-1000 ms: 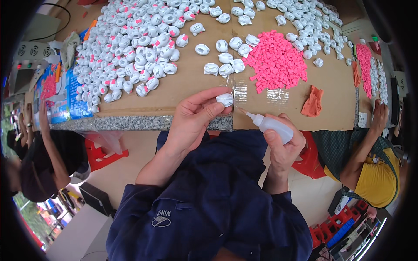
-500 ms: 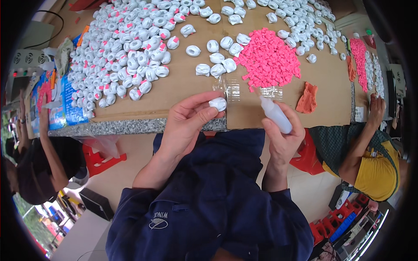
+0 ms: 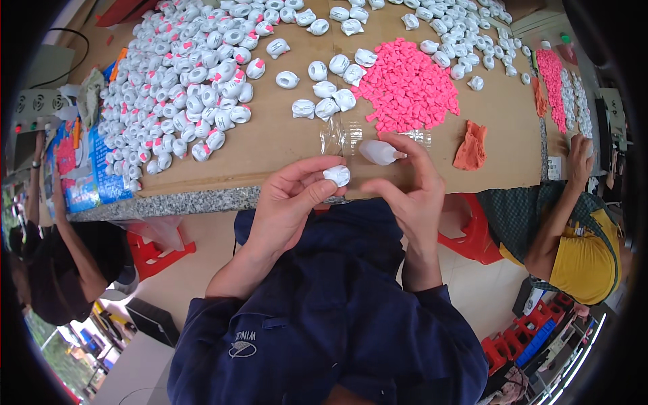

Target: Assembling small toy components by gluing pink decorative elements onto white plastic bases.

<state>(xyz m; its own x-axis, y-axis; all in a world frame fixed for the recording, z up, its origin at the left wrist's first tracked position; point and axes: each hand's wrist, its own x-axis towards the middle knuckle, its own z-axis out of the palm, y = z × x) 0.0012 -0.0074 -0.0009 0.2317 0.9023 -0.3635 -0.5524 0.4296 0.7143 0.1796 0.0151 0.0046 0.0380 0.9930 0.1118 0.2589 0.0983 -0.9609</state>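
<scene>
The left hand (image 3: 290,202) is pinching a small white moulded piece (image 3: 337,175) between thumb and curled fingertips, holding it just above the near edge of the table (image 3: 283,152), with the other fingers loosely bent beneath it. The right hand (image 3: 412,196) is gripping a small white squeeze bottle (image 3: 378,152) with thumb and forefinger closed around it; the bottle is lying nearly level, just up and to the right of the white piece and not touching it. Right behind both hands, a clear plastic bag (image 3: 341,135) is lying crumpled on the brown tabletop. Beyond it, a heap of small pink pieces (image 3: 408,88) is sitting in the middle of the table, with a few loose white pieces (image 3: 324,91) scattered just to its left. Further left, a large spread of finished white pieces with pink spots (image 3: 196,81) is covering much of the surface. An orange cloth (image 3: 470,145) is lying to the right of the bottle, near the table edge. At the far right, another person in a yellow shirt (image 3: 580,260) is reaching a hand onto the table, and at the far left a person in dark clothing (image 3: 54,270) is sitting beside a red stool (image 3: 152,250).
</scene>
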